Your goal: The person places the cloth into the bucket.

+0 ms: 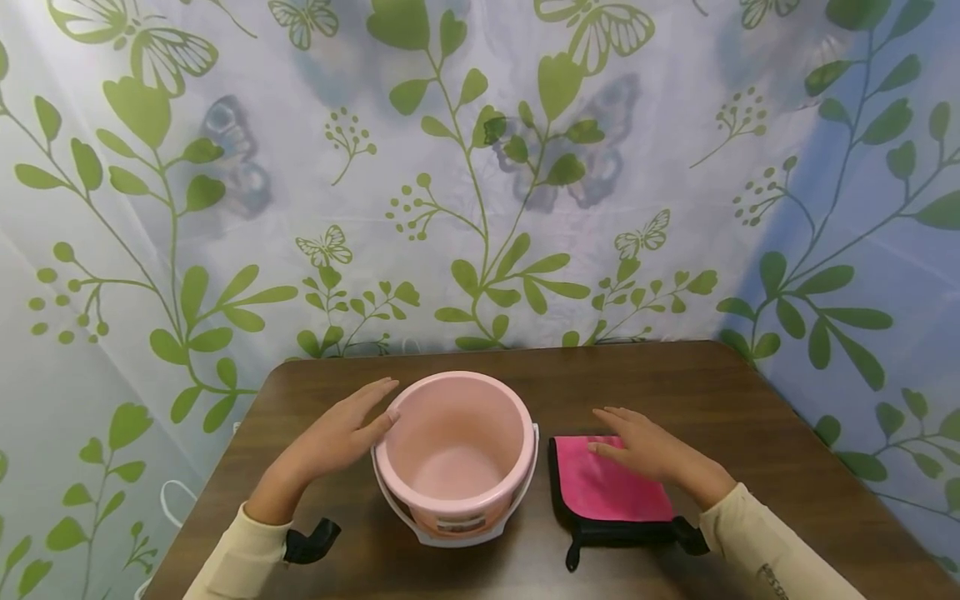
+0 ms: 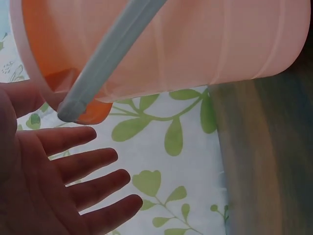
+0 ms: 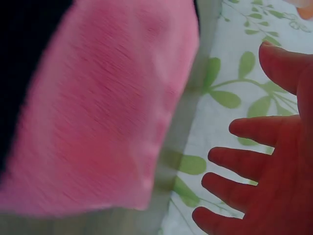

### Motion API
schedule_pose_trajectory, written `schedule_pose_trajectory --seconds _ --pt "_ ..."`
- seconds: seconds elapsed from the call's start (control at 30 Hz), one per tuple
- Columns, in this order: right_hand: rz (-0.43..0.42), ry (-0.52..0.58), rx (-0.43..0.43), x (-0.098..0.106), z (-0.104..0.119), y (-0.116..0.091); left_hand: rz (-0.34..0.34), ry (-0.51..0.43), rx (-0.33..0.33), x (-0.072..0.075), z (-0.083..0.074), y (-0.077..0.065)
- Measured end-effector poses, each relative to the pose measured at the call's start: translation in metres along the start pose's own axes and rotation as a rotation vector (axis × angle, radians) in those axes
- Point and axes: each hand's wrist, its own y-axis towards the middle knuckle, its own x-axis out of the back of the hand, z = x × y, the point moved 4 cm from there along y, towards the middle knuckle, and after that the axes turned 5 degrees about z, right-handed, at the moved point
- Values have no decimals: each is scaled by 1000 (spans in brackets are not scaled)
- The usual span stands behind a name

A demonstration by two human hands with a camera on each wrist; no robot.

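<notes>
An empty pink plastic bucket point(image 1: 455, 454) with a white handle point(image 1: 457, 540) stands on the brown table point(image 1: 675, 392) in the head view. My left hand point(image 1: 347, 432) lies open beside the bucket's left rim, thumb at the rim. In the left wrist view the open left hand point(image 2: 58, 181) sits below the bucket point(image 2: 195, 39) and its grey-white handle point(image 2: 105, 56). A folded pink cloth point(image 1: 607, 487) with black edging lies right of the bucket. My right hand point(image 1: 637, 442) hovers open over its far right part. The right wrist view shows the pink cloth point(image 3: 107, 107) and the spread right hand point(image 3: 264, 166).
A white curtain point(image 1: 480, 167) printed with green leaves and butterflies hangs behind and around the table. The table's rounded far edge point(image 1: 495, 348) meets the curtain. Bare wood lies to the right of the cloth.
</notes>
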Motion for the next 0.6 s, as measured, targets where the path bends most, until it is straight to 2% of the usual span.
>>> schedule_pose_trajectory --seconds 0.27,0.6 --pt "48 10 -38 -24 1 -2 -10 -61 -17 -10 4 5" --pt "43 2 -93 -40 -1 -6 5 -175 -1 -19 10 8"
